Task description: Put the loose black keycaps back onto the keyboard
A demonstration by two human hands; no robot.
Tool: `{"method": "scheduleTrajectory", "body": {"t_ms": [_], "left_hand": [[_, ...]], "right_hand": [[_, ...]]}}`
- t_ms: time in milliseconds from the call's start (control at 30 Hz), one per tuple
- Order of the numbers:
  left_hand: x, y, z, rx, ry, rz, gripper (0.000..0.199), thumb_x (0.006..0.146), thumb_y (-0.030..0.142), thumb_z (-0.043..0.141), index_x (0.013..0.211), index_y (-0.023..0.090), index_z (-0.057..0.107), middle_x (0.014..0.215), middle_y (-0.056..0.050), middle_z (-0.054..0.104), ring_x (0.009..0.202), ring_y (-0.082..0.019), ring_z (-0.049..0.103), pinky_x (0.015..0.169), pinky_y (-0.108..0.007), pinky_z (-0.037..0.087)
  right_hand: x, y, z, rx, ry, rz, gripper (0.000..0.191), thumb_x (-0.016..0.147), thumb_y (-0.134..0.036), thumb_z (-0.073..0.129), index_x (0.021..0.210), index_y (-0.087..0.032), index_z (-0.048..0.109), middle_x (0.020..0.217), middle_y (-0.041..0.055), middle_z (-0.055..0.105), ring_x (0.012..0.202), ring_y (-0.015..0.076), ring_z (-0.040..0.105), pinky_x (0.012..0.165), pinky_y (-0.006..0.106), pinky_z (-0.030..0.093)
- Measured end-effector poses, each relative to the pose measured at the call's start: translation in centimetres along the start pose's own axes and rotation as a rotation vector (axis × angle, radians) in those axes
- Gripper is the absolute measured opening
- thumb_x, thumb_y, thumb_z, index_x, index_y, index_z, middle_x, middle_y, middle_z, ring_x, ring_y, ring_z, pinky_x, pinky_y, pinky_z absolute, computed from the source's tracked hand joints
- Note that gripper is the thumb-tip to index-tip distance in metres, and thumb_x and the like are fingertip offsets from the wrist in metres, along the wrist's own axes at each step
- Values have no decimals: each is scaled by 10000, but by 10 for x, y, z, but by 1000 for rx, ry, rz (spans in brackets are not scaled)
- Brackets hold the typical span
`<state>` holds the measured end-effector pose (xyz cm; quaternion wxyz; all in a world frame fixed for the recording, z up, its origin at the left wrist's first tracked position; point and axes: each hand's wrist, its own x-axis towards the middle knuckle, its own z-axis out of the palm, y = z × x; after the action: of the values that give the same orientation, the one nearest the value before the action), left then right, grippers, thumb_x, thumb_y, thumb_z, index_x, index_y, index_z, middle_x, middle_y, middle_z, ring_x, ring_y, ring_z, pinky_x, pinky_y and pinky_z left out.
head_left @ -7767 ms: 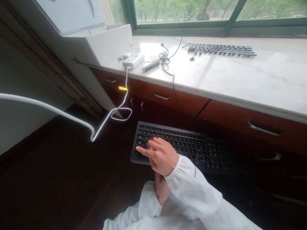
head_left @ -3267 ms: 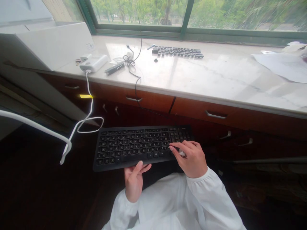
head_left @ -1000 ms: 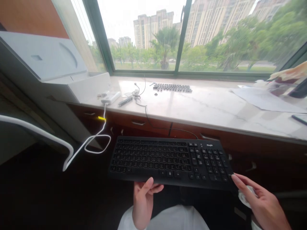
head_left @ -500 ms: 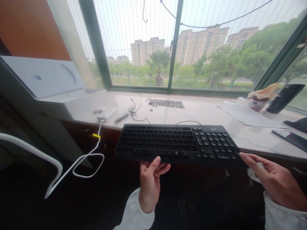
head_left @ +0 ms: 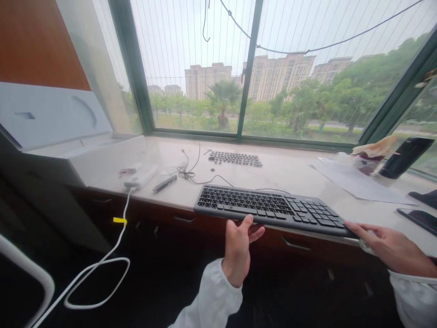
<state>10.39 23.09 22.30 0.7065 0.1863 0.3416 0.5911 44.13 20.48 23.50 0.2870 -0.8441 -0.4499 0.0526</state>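
- The sill (head_left: pixel 293 171), a pale stone ledge under the window (head_left: pixel 246 68), is carrying everything; its front edge is taking the weight of what the hands are bringing to it.
- A white box (head_left: pixel 102 157) is sitting open at the sill's left end, its lid tilted back, well apart from the hands.
- The keyboard (head_left: pixel 269 209) is lying nearly flat along the sill's front edge, its near side jutting slightly past it; I cannot tell whether it is resting fully on the stone.
- A sheet of paper (head_left: pixel 358 182) is lying flat at the right, beyond the keyboard.
- The left hand (head_left: pixel 239 248) is propping the keyboard's near edge from below, thumb up against the rim and fingers curled loosely under, likely to keep it level.
- The right hand (head_left: pixel 392 248) is steadying the right corner with fingers stretched almost straight, while something white, perhaps a cloth (head_left: pixel 367 243), is tucked in the palm.
- A set of loose keycaps (head_left: pixel 235 158) is laid out in rows farther back, near the glass, clear of the keyboard.
- A white charger (head_left: pixel 139 177) is lying by the box, its cable (head_left: pixel 116 246) dropping off the edge in 1 loop.
- A pen (head_left: pixel 164 183) is lying just beside the charger.
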Motion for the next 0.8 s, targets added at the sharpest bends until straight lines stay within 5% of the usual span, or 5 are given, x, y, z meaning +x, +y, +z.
{"method": "scheduleTrajectory", "body": {"t_ms": [100, 333, 600, 800], "left_hand": [[13, 13, 6, 82, -9, -76, 268, 834, 172, 683, 812, 162, 416, 750, -41, 646, 736, -237, 731, 731, -358, 626], [30, 43, -7, 352, -259, -306, 270, 907, 330, 583, 924, 61, 598, 976, -216, 720, 786, -245, 733, 720, -292, 611], [24, 49, -23, 394, -377, -337, 393, 874, 428, 608, 986, 67, 714, 1064, -207, 711, 868, -246, 724, 727, -281, 598], [-8, 30, -25, 563, -432, -210, 459, 885, 466, 563, 1167, 122, 676, 1009, -174, 730, 785, -238, 730, 662, -293, 592]], "right_hand": [[13, -8, 0, 69, -229, 47, 522, 646, -627, 603, 830, -177, 795, 934, 115, 748, 962, 323, 649, 845, 359, 411], [24, -30, 2, -60, -276, 15, 585, 746, -627, 523, 912, -128, 781, 865, 119, 731, 889, 277, 641, 821, 326, 395], [7, -35, 4, -199, -162, 87, 586, 745, -654, 512, 1041, -197, 728, 974, 149, 707, 888, 320, 624, 773, 365, 403], [-60, -69, 9, -31, 101, 141, 534, 755, -686, 487, 1055, -276, 653, 865, 86, 684, 743, 269, 600, 686, 353, 417]]}}
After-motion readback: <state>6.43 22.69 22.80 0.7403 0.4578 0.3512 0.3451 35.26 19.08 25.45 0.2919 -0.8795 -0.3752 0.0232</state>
